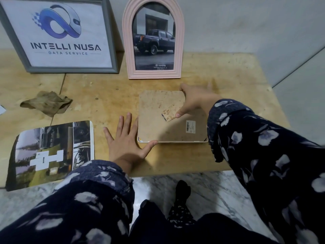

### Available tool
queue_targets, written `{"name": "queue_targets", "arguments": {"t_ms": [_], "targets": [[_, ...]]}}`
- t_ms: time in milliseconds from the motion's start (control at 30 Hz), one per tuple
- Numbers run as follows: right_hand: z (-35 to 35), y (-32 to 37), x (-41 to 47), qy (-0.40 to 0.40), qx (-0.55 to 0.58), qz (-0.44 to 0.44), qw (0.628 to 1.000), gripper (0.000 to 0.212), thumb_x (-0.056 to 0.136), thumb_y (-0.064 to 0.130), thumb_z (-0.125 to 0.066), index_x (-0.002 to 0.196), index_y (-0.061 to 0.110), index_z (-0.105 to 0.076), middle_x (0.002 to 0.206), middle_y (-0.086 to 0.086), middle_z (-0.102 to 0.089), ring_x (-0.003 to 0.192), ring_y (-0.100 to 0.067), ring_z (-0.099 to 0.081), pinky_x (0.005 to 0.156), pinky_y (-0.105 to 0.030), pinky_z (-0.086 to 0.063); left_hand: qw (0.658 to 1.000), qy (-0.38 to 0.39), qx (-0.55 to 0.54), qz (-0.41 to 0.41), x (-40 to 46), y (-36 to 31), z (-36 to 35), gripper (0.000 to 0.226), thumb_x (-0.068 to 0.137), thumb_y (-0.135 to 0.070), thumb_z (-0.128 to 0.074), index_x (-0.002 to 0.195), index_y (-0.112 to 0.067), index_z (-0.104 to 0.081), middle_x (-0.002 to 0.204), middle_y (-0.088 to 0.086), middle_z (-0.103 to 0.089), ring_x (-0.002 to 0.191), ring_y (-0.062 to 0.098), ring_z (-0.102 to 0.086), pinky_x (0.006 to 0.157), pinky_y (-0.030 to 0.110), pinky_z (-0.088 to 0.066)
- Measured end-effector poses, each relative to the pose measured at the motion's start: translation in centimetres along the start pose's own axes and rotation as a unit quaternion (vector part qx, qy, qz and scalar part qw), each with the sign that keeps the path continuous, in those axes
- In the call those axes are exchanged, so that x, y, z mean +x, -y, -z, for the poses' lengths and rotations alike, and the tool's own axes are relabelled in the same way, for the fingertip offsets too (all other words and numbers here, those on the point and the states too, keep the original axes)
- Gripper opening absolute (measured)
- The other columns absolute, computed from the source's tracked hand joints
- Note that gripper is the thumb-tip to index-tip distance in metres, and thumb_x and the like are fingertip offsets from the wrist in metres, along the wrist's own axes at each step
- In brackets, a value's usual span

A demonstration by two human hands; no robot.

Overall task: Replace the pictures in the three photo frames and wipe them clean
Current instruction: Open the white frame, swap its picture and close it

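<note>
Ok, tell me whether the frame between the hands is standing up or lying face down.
Lying face down. The frame lies flat on the table, brown backing board up with its barcode sticker showing.

pink arched frame, grey frame, floral sleeves

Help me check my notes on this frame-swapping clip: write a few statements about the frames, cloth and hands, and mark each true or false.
1. The pink arched frame stands upright and shows a pickup truck. True.
2. The third frame lies face up. False: it lies face down, its brown backing board showing.
3. The right hand holds the cloth. False: the crumpled cloth lies untouched on the table; the right hand holds the backing's stand flap.
4. The left hand rests flat at the face-down frame's near left corner. True.
5. A loose picture lies at the table's left. True.
</note>
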State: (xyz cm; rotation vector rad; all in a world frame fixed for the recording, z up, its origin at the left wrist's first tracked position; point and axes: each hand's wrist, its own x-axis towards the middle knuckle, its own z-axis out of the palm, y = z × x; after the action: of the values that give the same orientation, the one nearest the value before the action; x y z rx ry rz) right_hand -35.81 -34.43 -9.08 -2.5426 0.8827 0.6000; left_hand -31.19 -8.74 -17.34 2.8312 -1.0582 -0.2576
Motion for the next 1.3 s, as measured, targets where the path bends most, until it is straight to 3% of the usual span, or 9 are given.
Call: {"name": "queue_targets", "arguments": {"t_ms": [300,433,533,633,800,900,1000,1167,1300], "targets": [[-1.3,1.1,-3.1,-0.125,-0.065,-0.010,0.990,0.094,0.061,0.060,-0.077,0.139,0.033,-0.031,0.142,-0.004,-0.038,0.136,-0.036,-0.028,0.110,-0.069,0.004,0.999,-0.021,-0.032,-0.015,-0.4,0.9,-0.3,0.101,0.072,-0.091,-0.016,0.153,-0.034,-0.003,0.160,-0.010,0.012,0.148,0.015,0.011,0.111,0.066,0.006],[-1.8,1.6,-5.4,-0.182,-0.028,-0.014,0.983,0.092,0.064,0.054,-0.078,0.140,0.036,-0.030,0.142,-0.003,-0.034,0.135,-0.037,-0.026,0.107,-0.073,-0.002,0.998,-0.037,-0.047,-0.036,-0.4,1.0,-0.2,0.094,0.078,-0.085,-0.015,0.154,-0.031,-0.003,0.160,-0.011,0.012,0.147,0.015,0.012,0.108,0.070,0.007],[-2.1,1.4,-7.0,-0.229,-0.001,0.021,0.973,0.090,0.063,0.050,-0.081,0.138,0.033,-0.035,0.133,-0.005,-0.037,0.124,-0.033,-0.030,0.107,-0.055,-0.026,0.995,-0.066,-0.045,-0.063,-1.1,1.2,0.0,0.090,0.083,-0.077,-0.012,0.154,-0.022,-0.014,0.161,-0.009,0.005,0.148,0.015,0.007,0.107,0.070,0.011],[-1.6,1.0,-8.2,-0.265,-0.004,0.048,0.963,0.087,0.064,0.050,-0.080,0.137,0.035,-0.036,0.127,-0.005,-0.037,0.116,-0.028,-0.030,0.094,-0.041,-0.035,0.991,-0.104,-0.027,-0.080,-1.3,0.4,1.6,0.084,0.085,-0.071,-0.014,0.146,-0.017,-0.039,0.159,-0.007,-0.015,0.148,0.016,-0.003,0.108,0.068,0.012],[1.6,-1.4,-9.2,-0.272,0.019,0.037,0.962,0.086,0.067,0.054,-0.077,0.140,0.040,-0.032,0.127,-0.007,-0.033,0.120,-0.029,-0.026,0.096,-0.044,-0.036,0.984,-0.158,-0.041,-0.069,0.1,-3.2,4.2,0.060,0.087,-0.061,-0.035,0.115,-0.018,-0.066,0.139,-0.001,-0.051,0.139,0.020,-0.030,0.114,0.054,-0.004],[3.5,-5.2,-9.7,-0.260,0.028,0.006,0.965,0.090,0.066,0.057,-0.075,0.141,0.043,-0.027,0.128,-0.008,-0.030,0.123,-0.030,-0.024,0.099,-0.046,-0.037,0.982,-0.155,-0.099,-0.051,0.9,-7.4,4.7,0.039,0.089,-0.052,-0.046,0.099,-0.017,-0.061,0.108,0.003,-0.062,0.107,0.025,-0.054,0.096,0.042,-0.038],[4.9,-9.1,-9.9,-0.243,0.035,-0.023,0.969,0.096,0.065,0.058,-0.075,0.144,0.045,-0.022,0.130,-0.008,-0.028,0.125,-0.031,-0.022,0.098,-0.047,-0.038,0.970,-0.117,-0.208,-0.045,1.2,-12.1,5.2,0.026,0.090,-0.042,-0.055,0.097,-0.017,-0.054,0.084,0.000,-0.060,0.082,0.026,-0.059,0.076,0.041,-0.050],[5.2,-16.3,-10.2,-0.199,0.025,-0.063,0.978,0.104,0.065,0.053,-0.077,0.147,0.045,-0.015,0.131,-0.008,-0.027,0.125,-0.030,-0.022,0.098,-0.047,-0.036,0.964,-0.005,-0.260,-0.064,1.3,-19.4,3.6,0.059,0.090,-0.038,-0.058,0.137,-0.019,-0.029,0.095,0.003,-0.064,0.090,0.030,-0.064,0.077,0.042,-0.052],[3.6,-20.9,-9.6,-0.184,0.042,-0.082,0.979,0.101,0.065,0.047,-0.081,0.146,0.037,-0.023,0.132,-0.008,-0.029,0.126,-0.029,-0.023,0.100,-0.046,-0.036,0.989,0.028,-0.121,-0.074,1.6,-23.3,1.1,0.074,0.085,-0.054,-0.058,0.139,-0.016,-0.025,0.115,0.008,-0.063,0.104,0.030,-0.060,0.089,0.040,-0.045]]}}
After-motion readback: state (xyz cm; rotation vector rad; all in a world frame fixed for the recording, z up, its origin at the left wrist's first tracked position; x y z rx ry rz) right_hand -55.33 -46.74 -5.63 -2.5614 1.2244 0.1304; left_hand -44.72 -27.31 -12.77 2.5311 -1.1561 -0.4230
